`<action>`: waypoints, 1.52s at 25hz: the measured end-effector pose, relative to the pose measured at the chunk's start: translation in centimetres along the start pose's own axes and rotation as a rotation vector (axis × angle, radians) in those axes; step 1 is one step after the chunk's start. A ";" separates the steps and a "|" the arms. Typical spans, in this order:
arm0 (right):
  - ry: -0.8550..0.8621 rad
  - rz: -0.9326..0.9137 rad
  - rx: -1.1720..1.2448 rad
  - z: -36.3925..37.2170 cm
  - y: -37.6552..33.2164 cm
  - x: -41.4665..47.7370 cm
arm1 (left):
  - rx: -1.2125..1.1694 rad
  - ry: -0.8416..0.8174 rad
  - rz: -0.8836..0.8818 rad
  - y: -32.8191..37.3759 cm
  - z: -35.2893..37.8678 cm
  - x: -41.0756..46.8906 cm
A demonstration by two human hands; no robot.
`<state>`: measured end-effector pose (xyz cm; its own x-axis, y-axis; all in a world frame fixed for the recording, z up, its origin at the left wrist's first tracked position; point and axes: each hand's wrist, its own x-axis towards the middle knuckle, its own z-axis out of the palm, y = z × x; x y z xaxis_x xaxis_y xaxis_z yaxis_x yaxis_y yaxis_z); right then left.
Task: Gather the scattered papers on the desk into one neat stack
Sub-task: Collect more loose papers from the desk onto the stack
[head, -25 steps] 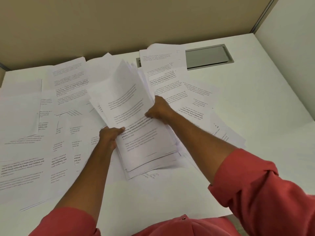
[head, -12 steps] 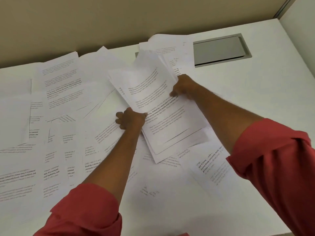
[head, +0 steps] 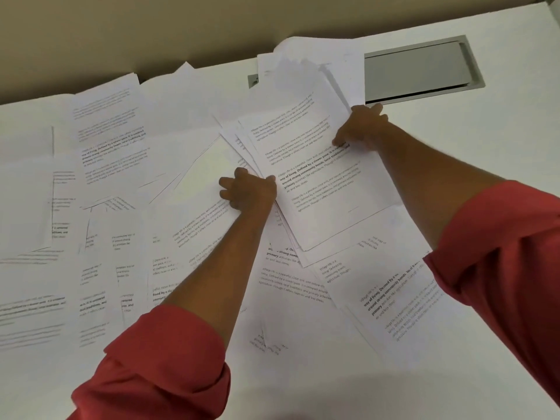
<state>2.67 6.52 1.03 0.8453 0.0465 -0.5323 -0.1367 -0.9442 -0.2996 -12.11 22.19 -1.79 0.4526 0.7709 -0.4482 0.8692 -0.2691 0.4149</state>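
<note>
Paper bundle point(head: 321, 189), fanned and uneven, sits at the far centre of the desk point(head: 500, 137), its left edge gripped by the left hand point(head: 248, 192) and its right edge by the right hand point(head: 360, 131); misaligned lower sheets could slip out among the loose sheets point(head: 109, 140) if lifted.

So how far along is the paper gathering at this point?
Done: several sheets form a fanned bundle. In hand: left hand and right hand grip its edges. Left: many loose sheets cover the desk, and the bundle needs squaring.
</note>
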 end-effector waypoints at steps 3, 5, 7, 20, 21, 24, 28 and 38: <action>-0.028 -0.039 0.107 0.4 0.0 -0.3 | 0.019 0.069 0.011 0.0 -0.3 0.9; -0.044 -0.046 0.270 0.5 0.4 -0.5 | -0.065 0.055 -0.030 0.4 -0.7 1.6; -0.057 -0.072 0.348 0.9 0.4 -1.0 | -0.180 0.024 -0.075 0.5 -1.2 2.2; -0.217 0.144 0.822 2.3 4.0 -4.5 | -0.412 -0.270 0.102 -0.5 -3.2 1.3; -0.219 0.157 0.843 2.1 4.3 -5.0 | -0.395 -0.286 0.109 -0.5 -3.0 0.6; -0.209 0.163 0.847 0.9 5.4 -6.5 | -0.465 -0.314 0.088 -0.9 -2.7 -1.2; -0.120 0.119 0.668 0.1 8.3 -7.0 | -0.636 -0.347 -0.071 -1.9 0.0 -6.0; 0.018 0.253 0.154 1.7 9.8 -6.7 | 0.000 -0.231 -0.082 -2.2 3.6 -13.3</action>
<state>-5.20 -2.51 0.30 0.7833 -0.1918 -0.5913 -0.4202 -0.8643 -0.2763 -19.32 10.43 0.49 0.4140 0.6376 -0.6496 0.9049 -0.2111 0.3696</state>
